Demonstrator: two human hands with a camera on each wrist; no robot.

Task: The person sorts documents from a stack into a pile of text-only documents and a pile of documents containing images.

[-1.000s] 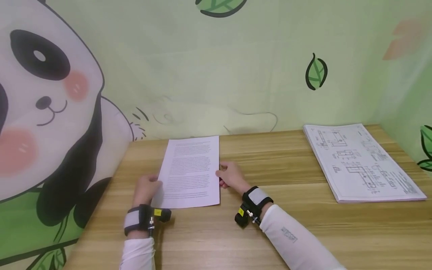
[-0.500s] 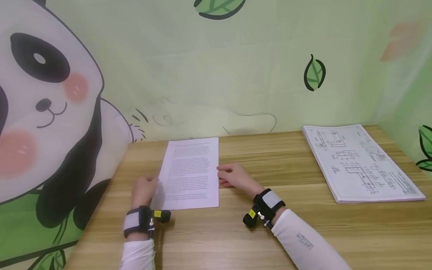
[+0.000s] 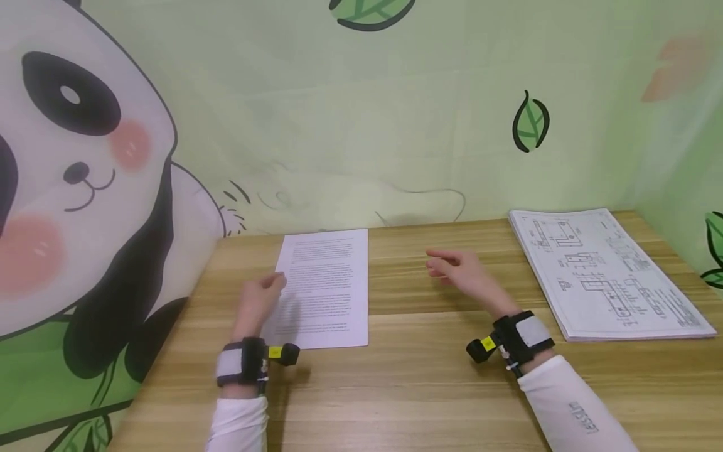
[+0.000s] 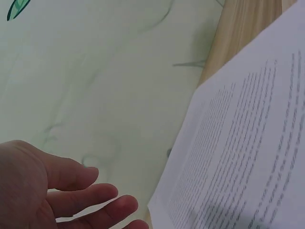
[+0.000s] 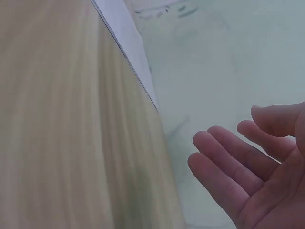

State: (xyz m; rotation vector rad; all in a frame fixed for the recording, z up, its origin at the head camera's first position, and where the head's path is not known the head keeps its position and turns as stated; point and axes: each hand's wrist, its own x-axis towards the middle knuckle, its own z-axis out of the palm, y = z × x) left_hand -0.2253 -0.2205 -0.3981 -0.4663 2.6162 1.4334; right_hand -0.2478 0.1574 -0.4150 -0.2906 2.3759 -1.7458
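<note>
White sheets of printed text [image 3: 324,289] lie flat on the wooden table [image 3: 395,389], left of the middle. Over their left edge is my left hand [image 3: 260,301], its fingers relaxed and holding nothing; the left wrist view shows the hand [image 4: 81,191] apart from the printed sheets [image 4: 238,143]. My right hand [image 3: 460,273] hovers between these sheets and a stack of technical drawings [image 3: 610,276] on the right. In the right wrist view the fingers of that hand [image 5: 243,167] are loosely bent with nothing in them.
A fabric backdrop [image 3: 339,125] with a panda [image 3: 85,157] and leaves rises behind the table's back edge. Both wrists wear black straps with small cameras. The drawing stack sits close to the right side backdrop.
My right hand has let go of the printed sheets' right edge and moved right. My left hand has come off the left edge and shifted slightly up and right.
</note>
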